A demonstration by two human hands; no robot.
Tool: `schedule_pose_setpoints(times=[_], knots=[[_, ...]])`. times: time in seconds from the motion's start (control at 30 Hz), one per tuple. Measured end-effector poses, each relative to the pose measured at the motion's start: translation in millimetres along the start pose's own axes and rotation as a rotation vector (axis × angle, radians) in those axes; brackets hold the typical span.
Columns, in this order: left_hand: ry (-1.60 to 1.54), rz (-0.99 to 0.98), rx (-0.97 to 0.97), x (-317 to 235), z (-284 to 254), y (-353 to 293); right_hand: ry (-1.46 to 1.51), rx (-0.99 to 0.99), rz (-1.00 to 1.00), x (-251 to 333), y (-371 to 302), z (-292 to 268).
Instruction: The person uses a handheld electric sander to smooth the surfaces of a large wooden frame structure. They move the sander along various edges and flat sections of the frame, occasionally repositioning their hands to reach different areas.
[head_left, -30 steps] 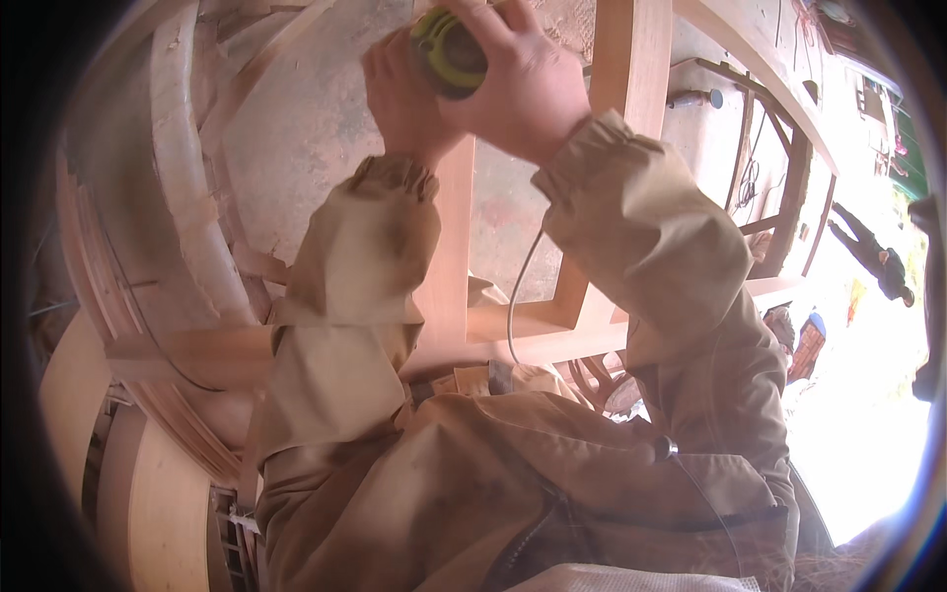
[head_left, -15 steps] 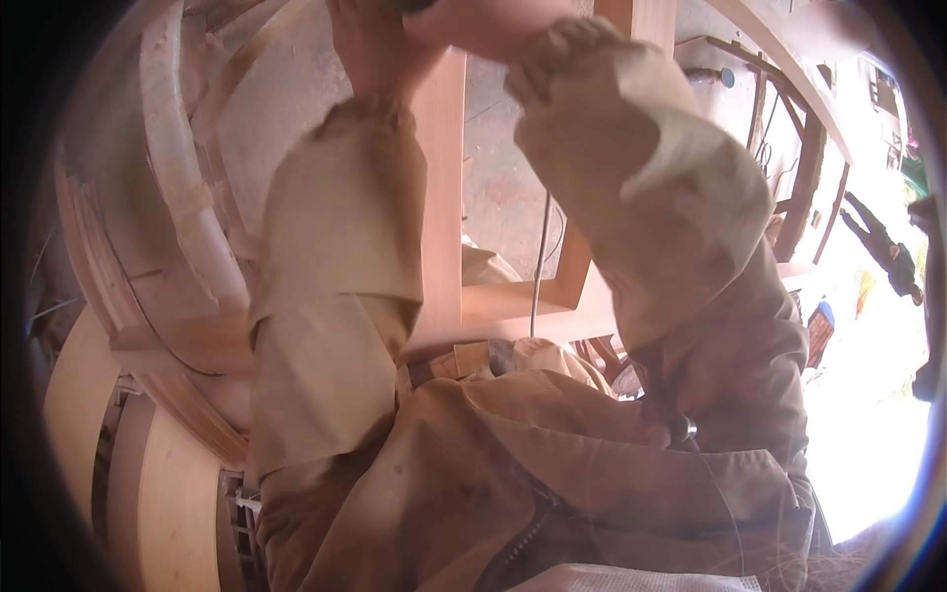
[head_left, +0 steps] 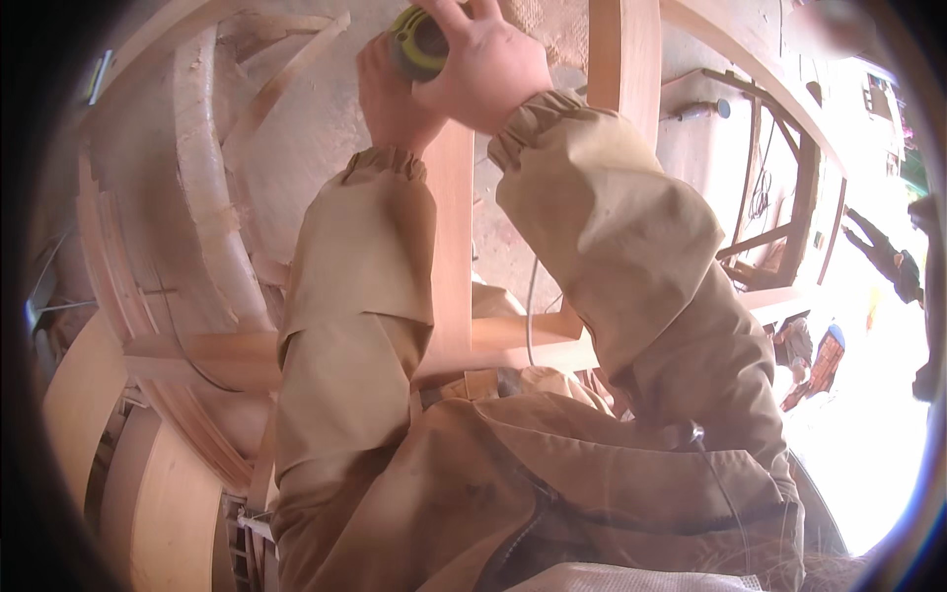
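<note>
We are seeing tan on the jacket (head_left: 612,483), plain along the sleeves (head_left: 360,247) and browner across the chest, where a zip (head_left: 523,538) is running dark. Ahead of the jacket, we are seeing a round tool (head_left: 419,47) in yellow-green and dark grey, a wooden post (head_left: 452,227) in warm peach and a floor (head_left: 316,138) in mottled grey. To the jacket's left, we are noticing boards (head_left: 176,508) in pale honey yellow and strips (head_left: 202,434) in pinkish brown. To its right, an oblong thing (head_left: 825,367) is bearing a brown grid with a blue tip. Overlapping the jacket, a white cloth (head_left: 631,578) is showing a fine mesh.
</note>
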State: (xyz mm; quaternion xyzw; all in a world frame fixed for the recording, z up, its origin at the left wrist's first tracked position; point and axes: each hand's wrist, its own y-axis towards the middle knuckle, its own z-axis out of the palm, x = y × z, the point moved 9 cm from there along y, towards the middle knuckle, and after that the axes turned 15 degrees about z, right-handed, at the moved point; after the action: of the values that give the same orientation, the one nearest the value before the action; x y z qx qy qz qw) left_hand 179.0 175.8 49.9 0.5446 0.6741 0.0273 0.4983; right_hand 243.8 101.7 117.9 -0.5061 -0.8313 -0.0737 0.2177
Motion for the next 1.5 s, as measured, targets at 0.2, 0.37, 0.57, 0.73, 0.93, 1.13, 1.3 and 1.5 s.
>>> schedule_pose_setpoints(times=[0.2, 0.37, 0.57, 0.73, 0.93, 1.13, 1.3, 1.5], knots=[[0.079, 0.122, 0.034, -22, -24, -43, 0.037, 0.145, 0.092, -2, -48, 20], [-0.008, 0.132, 0.053, -87, -61, -116, 0.035, 0.249, 0.188, -22, -158, 24], [-0.100, 0.068, 0.122, -64, -47, -81, 0.053, 0.252, 0.255, -14, -116, 17], [-0.097, 0.123, 0.173, -70, -55, -89, 0.052, 0.293, 0.278, -13, -132, 22], [-0.188, 0.055, 0.191, -51, -54, -57, 0.021, 0.234, 0.330, -1, -100, 15], [-0.161, 0.108, 0.114, -55, -60, -77, 0.019, 0.231, 0.323, 0, -119, 17], [-0.212, 0.069, 0.182, -53, -51, -61, 0.011, 0.201, 0.355, -7, -108, 14], [-0.172, 0.104, 0.152, -45, -42, -72, -0.030, 0.159, 0.339, -11, -108, 20]])
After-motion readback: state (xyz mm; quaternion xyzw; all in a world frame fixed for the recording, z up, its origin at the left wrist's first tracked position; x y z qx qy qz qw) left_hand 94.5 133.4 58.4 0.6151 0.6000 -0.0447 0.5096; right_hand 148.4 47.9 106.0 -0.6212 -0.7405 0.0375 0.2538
